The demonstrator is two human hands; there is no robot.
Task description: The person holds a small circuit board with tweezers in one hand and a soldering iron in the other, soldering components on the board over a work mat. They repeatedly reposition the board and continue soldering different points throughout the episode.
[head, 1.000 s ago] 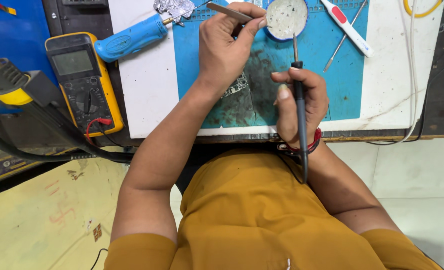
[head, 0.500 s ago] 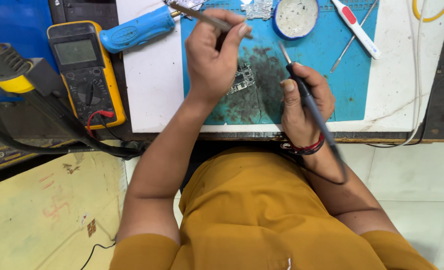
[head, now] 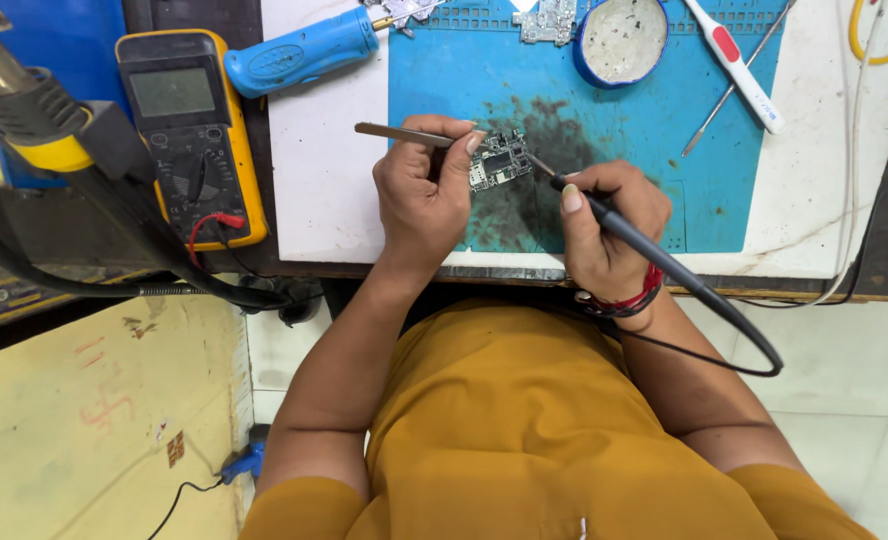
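At the far left of the bench a hot-air tool (head: 24, 95) with a yellow collar lay beside a yellow multimeter (head: 192, 135), whose red lead curled at its lower edge. Just right of the meter, a blue-handled screwdriver (head: 302, 52) rested across the top of the white board. Next came the left hand (head: 422, 195), its fingers curled tight around a pair of metal tweezers (head: 404, 134); the tweezers ran level from left to right, their tips reaching the small circuit board (head: 501, 160). That board sat on the blue work mat (head: 644, 130), over a dark, sooty patch near the mat's middle, between the two hands. The right hand (head: 604, 225) was closed in a pen-like grip on a black soldering iron (head: 624, 228), its thin tip angled up-left and meeting the board's right edge; its black cable looped away to the lower right. Above, near the mat's top edge, stood a round blue-rimmed tin (head: 620, 38), and to its right lay a white tool with a red patch (head: 734, 62).
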